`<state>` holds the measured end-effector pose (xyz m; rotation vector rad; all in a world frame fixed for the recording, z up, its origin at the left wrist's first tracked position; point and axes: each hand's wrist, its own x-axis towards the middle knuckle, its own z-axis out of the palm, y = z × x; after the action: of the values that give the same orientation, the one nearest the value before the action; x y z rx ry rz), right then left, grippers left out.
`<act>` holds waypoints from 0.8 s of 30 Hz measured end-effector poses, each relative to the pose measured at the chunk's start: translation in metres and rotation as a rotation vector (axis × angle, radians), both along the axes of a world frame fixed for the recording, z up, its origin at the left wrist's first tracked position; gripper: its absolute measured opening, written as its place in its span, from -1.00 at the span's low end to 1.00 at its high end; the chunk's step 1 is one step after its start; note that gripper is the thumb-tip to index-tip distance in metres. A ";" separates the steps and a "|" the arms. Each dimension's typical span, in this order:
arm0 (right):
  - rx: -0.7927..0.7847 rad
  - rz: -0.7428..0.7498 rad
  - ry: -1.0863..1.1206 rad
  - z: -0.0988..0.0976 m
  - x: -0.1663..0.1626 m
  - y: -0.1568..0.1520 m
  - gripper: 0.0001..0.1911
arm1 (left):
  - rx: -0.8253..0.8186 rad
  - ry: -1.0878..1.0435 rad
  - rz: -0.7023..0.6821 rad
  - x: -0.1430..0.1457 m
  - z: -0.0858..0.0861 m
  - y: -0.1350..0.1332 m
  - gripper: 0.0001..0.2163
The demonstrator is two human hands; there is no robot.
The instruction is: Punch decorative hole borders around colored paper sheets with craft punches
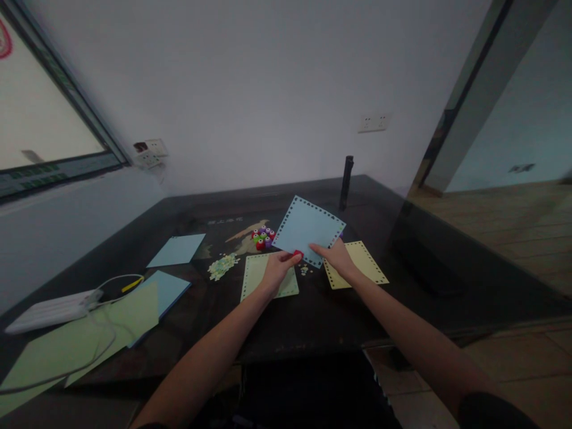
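A light-blue sheet of paper (308,226) is held up tilted above the table, with small dark punched shapes along its edges. My right hand (337,256) grips its lower right part, thumb lying on top. Between the fingers of my left hand (279,265) is a small red craft punch (298,254), at the sheet's lower edge. Below my left hand lies a pale green sheet (251,277) with punched borders. A yellow punched sheet (361,265) rests under my right forearm. Small paper bits (304,270) are scattered between these sheets.
Several colourful craft punches (263,237) cluster behind the green sheet, left of a paper-bit pile (223,266). At left lie blue paper (176,250), green sheets (89,333) and a white power strip (51,311) with its cable. A black upright object (345,182) stands near the back.
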<state>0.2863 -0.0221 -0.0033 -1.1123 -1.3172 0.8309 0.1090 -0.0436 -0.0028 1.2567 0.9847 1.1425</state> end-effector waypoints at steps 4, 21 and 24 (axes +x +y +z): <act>0.000 -0.021 -0.006 0.000 0.000 0.001 -0.43 | -0.008 -0.009 -0.045 0.000 0.000 0.000 -0.68; 0.023 -0.102 0.126 0.007 0.010 0.006 -0.39 | 0.223 0.436 -0.121 -0.012 0.003 0.005 -0.54; 0.031 -0.110 0.116 0.009 0.012 0.006 -0.41 | 0.391 0.585 -0.141 -0.017 0.000 0.007 -0.51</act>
<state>0.2985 -0.0160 0.0055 -1.0857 -1.1588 0.7802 0.0917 -0.0369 -0.0025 2.0169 1.0981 0.8941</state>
